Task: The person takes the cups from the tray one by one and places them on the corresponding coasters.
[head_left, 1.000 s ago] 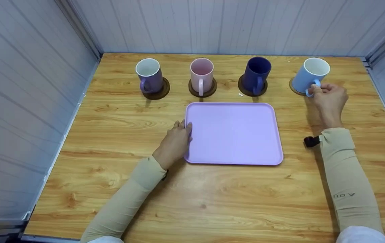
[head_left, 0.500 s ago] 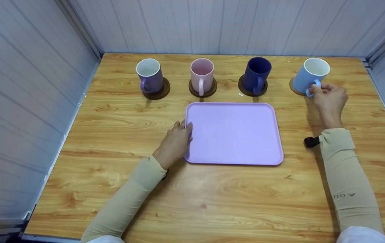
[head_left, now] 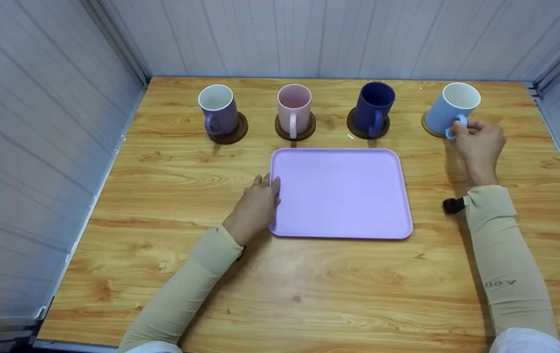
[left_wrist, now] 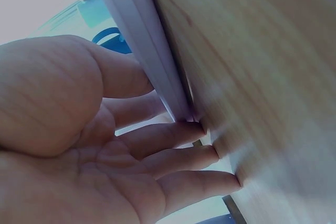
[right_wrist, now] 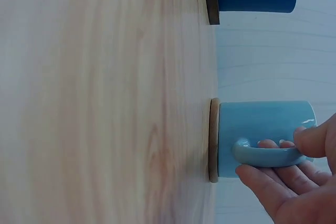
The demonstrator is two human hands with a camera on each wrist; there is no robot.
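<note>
In the head view, my left hand point(head_left: 254, 208) holds the left edge of a pale purple tray point(head_left: 341, 193). Its thumb and a finger lie over the rim, while other fingertips reach down to the wood outside it, as the left wrist view shows. Far right, my right hand point(head_left: 480, 147) pinches the handle point(right_wrist: 268, 156) of a light blue mug point(head_left: 444, 115) with a white inside. That mug stands upright on a round brown coaster point(right_wrist: 213, 140); in the right wrist view its base sits against the coaster.
Along the back stand a purple mug point(head_left: 225, 115), a pink mug point(head_left: 294, 110) and a dark blue mug point(head_left: 373, 108), each on a brown coaster. Pale panel walls point(head_left: 285, 39) border the wooden table point(head_left: 309, 294) at the back and sides.
</note>
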